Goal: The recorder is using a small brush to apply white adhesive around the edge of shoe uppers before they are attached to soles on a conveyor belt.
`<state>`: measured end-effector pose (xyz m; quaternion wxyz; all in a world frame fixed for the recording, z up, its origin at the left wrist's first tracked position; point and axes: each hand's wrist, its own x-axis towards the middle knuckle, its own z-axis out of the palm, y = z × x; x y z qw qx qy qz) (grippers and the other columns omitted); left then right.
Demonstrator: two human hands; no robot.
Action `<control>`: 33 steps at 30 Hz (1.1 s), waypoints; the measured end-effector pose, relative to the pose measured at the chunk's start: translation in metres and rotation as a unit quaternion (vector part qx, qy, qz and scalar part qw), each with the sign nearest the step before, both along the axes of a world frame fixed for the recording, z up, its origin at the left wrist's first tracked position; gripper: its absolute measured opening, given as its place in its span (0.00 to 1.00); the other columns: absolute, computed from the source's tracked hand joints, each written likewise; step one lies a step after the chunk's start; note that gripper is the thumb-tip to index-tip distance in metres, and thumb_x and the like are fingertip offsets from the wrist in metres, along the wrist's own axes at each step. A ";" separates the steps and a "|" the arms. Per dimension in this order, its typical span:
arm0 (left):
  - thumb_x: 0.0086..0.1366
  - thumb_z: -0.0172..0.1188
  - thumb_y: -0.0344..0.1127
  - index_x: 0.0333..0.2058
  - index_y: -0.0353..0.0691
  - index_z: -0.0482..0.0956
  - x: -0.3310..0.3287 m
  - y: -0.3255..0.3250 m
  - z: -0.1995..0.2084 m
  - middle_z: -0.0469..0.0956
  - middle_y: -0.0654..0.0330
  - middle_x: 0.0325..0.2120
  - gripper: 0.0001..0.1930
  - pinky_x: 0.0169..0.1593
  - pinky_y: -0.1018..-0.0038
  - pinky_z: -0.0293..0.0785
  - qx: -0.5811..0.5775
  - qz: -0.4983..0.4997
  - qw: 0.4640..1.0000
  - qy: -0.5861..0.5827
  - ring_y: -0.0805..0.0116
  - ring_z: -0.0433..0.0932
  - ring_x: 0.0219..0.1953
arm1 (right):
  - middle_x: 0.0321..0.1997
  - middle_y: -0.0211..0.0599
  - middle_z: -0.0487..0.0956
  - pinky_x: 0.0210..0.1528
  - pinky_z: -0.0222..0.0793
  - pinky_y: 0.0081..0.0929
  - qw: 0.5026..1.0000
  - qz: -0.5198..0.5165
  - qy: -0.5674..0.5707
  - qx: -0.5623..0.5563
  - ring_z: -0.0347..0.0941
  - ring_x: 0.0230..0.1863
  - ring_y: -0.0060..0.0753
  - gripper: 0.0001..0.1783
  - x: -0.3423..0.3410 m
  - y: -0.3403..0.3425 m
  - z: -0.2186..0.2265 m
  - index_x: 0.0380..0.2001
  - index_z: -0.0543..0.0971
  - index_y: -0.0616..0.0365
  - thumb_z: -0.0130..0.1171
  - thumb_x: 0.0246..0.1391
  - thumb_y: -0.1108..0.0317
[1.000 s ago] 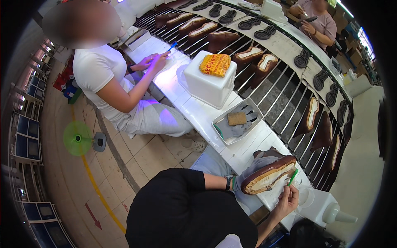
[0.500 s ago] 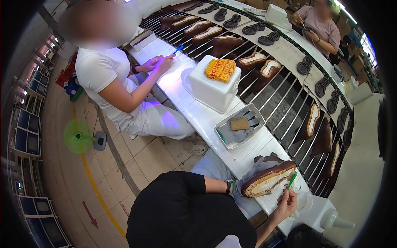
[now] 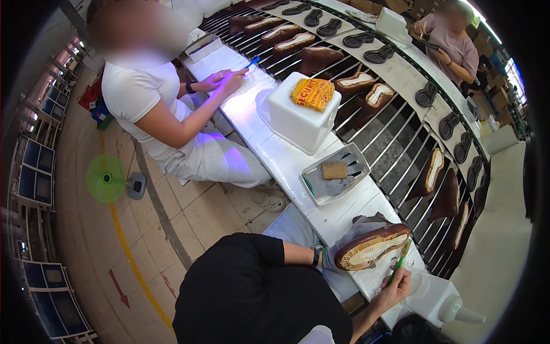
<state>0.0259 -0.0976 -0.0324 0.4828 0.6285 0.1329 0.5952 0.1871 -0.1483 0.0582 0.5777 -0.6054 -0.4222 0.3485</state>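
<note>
A brown leather shoe upper (image 3: 369,255) is held over the bench edge, its pale underside turned up. My left hand (image 3: 329,259), in a grey glove, grips it from the left and beneath; most of its fingers are hidden behind the shoe. Pinched in my bare right hand (image 3: 396,285) is a small green-handled brush (image 3: 397,268). Its bristle end is at the rim of the underside, at the shoe's right end. Just right of that hand, a white squeeze bottle (image 3: 438,301) with a spout lies on its side.
A tray (image 3: 309,194) holds a grey glove and a brown block. Beyond it stands a white box (image 3: 298,123) topped by a yellow packet (image 3: 312,94). Shoe uppers rest on a bar conveyor (image 3: 395,132), black soles (image 3: 425,94) alongside. Two co-workers (image 3: 149,109) sit nearby.
My right hand has turned the brush, and its bristle end now shows against the shoe's rim. My left hand keeps the shoe almost still. The whole view has shifted slightly.
</note>
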 end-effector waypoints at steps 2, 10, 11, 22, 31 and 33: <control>0.76 0.45 0.40 0.72 0.48 0.43 0.000 0.000 0.000 0.47 0.60 0.72 0.32 0.71 0.67 0.52 -0.002 -0.003 1.000 -0.002 0.64 0.51 0.71 | 0.30 0.34 0.78 0.15 0.48 0.12 1.000 0.002 0.003 0.000 0.56 0.14 0.10 0.12 -0.001 0.000 0.000 0.32 0.76 0.65 0.54 0.67 0.67; 0.76 0.44 0.40 0.72 0.48 0.42 0.003 0.001 -0.009 0.46 0.61 0.72 0.32 0.71 0.67 0.51 -0.031 -0.049 0.998 -0.038 0.65 0.51 0.72 | 0.30 0.35 0.78 0.16 0.48 0.12 1.000 0.002 -0.006 -0.003 0.57 0.15 0.10 0.12 -0.001 -0.002 -0.001 0.32 0.76 0.65 0.54 0.67 0.67; 0.76 0.44 0.40 0.73 0.48 0.42 0.004 0.000 -0.010 0.46 0.61 0.72 0.32 0.72 0.67 0.51 -0.042 -0.070 0.995 -0.052 0.65 0.50 0.72 | 0.31 0.35 0.78 0.16 0.48 0.12 1.000 0.002 -0.007 -0.003 0.57 0.15 0.10 0.12 0.000 -0.002 0.000 0.32 0.76 0.65 0.54 0.67 0.67; 0.61 0.64 0.29 0.66 0.36 0.60 -0.006 0.003 0.024 0.64 0.52 0.64 0.35 0.71 0.66 0.53 -0.077 0.015 0.987 0.137 0.59 0.61 0.67 | 0.39 0.31 0.77 0.31 0.65 0.14 0.999 0.037 -0.014 0.000 0.70 0.30 0.16 0.08 -0.006 -0.003 0.007 0.37 0.79 0.64 0.61 0.53 0.83; 0.74 0.47 0.38 0.69 0.41 0.52 -0.018 -0.004 0.001 0.60 0.53 0.67 0.28 0.68 0.61 0.62 -0.226 -0.117 0.967 0.011 0.59 0.63 0.67 | 0.32 0.29 0.79 0.25 0.56 0.15 0.998 -0.011 -0.042 -0.035 0.63 0.24 0.12 0.05 -0.006 0.021 0.000 0.33 0.82 0.64 0.67 0.52 0.77; 0.75 0.46 0.41 0.69 0.43 0.52 -0.017 -0.006 -0.007 0.58 0.53 0.68 0.28 0.68 0.60 0.62 -0.269 -0.185 0.941 -0.093 0.58 0.61 0.68 | 0.29 0.25 0.78 0.24 0.53 0.14 0.996 -0.010 -0.079 -0.042 0.60 0.22 0.10 0.05 -0.006 0.020 -0.002 0.33 0.82 0.64 0.67 0.53 0.76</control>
